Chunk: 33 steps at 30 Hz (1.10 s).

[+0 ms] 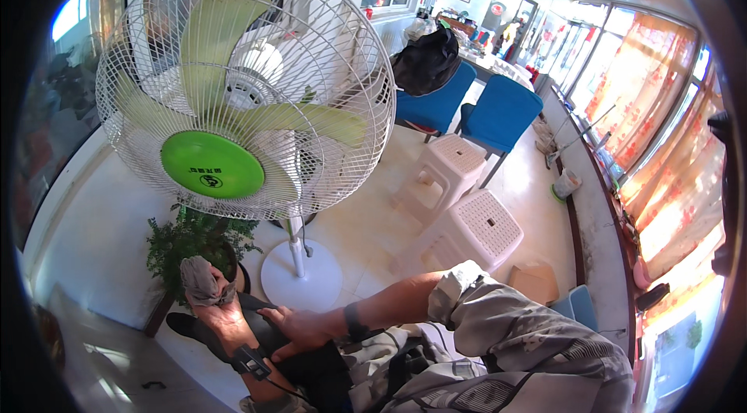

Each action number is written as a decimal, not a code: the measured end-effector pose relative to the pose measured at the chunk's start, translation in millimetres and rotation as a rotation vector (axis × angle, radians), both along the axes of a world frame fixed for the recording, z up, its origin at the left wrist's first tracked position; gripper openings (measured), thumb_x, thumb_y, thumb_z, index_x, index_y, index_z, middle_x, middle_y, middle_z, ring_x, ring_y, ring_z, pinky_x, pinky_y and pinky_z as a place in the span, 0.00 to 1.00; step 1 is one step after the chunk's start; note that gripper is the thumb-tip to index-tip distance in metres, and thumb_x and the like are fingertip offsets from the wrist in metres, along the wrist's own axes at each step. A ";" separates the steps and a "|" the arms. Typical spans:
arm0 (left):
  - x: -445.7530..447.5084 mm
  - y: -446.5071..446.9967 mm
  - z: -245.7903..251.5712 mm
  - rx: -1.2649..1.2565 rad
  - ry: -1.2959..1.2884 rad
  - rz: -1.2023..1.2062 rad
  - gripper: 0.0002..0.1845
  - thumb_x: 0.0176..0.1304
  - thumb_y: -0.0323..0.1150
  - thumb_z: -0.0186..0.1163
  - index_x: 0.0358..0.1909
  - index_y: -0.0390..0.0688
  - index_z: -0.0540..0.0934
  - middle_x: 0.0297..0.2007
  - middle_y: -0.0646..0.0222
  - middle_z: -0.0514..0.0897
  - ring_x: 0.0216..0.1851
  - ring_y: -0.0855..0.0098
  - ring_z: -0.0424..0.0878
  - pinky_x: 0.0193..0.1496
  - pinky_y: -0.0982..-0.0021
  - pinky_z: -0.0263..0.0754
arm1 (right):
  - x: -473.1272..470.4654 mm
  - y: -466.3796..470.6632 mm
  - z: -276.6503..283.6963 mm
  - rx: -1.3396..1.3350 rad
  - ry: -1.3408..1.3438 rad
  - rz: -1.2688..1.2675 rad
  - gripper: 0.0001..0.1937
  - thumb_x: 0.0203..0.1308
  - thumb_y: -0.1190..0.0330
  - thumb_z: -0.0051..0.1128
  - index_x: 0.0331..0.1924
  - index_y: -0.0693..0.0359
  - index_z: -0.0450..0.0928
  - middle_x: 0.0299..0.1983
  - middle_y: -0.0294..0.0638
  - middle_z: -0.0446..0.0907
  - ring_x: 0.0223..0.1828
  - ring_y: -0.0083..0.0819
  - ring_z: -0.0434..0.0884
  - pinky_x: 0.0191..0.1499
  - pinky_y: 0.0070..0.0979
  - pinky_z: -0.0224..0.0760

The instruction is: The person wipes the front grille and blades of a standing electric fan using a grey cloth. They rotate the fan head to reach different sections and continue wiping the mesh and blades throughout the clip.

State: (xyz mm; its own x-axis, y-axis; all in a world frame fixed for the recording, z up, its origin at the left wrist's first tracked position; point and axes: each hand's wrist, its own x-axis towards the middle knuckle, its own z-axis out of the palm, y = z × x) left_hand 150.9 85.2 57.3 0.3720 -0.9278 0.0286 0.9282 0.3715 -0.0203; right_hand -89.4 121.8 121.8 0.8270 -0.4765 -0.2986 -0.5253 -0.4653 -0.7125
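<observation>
My left hand, at the lower left, is closed around a crumpled grey cloth. A wristband with a small dark device and a cable is on that wrist. My right hand lies on my dark trouser leg; its thumb is spread from the fingers and it holds nothing. A dark band circles the right wrist. Before me stands a white pedestal fan with a wire cage, pale green blades and a green centre cap bearing writing. Its blades show no blur.
A leafy potted plant stands left of the fan's round base. Two plastic stools and blue-covered chairs are to the right, with a black bag on one chair. A cardboard box lies near the wall.
</observation>
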 end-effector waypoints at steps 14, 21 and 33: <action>-12.4 5.4 19.4 0.062 -0.021 0.066 0.22 0.78 0.43 0.60 0.65 0.41 0.79 0.57 0.59 0.86 0.51 0.61 0.86 0.27 0.74 0.76 | -4.2 -4.1 -6.0 0.063 -0.045 0.027 0.63 0.62 0.32 0.69 0.87 0.63 0.43 0.78 0.71 0.63 0.78 0.65 0.69 0.79 0.49 0.64; -20.2 11.3 33.4 0.056 -0.054 0.051 0.21 0.80 0.45 0.59 0.64 0.44 0.83 0.56 0.61 0.88 0.51 0.60 0.88 0.29 0.72 0.78 | -46.0 -36.7 -2.6 0.481 -0.312 -0.304 0.48 0.78 0.41 0.59 0.84 0.68 0.55 0.76 0.59 0.71 0.77 0.48 0.72 0.76 0.39 0.67; -25.7 9.3 34.7 0.092 -0.093 0.043 0.20 0.81 0.49 0.52 0.58 0.48 0.83 0.48 0.70 0.87 0.35 0.69 0.80 0.28 0.70 0.74 | -125.7 -100.9 117.2 -0.319 -1.222 -0.847 0.47 0.81 0.32 0.39 0.88 0.58 0.46 0.85 0.47 0.58 0.84 0.44 0.62 0.83 0.49 0.53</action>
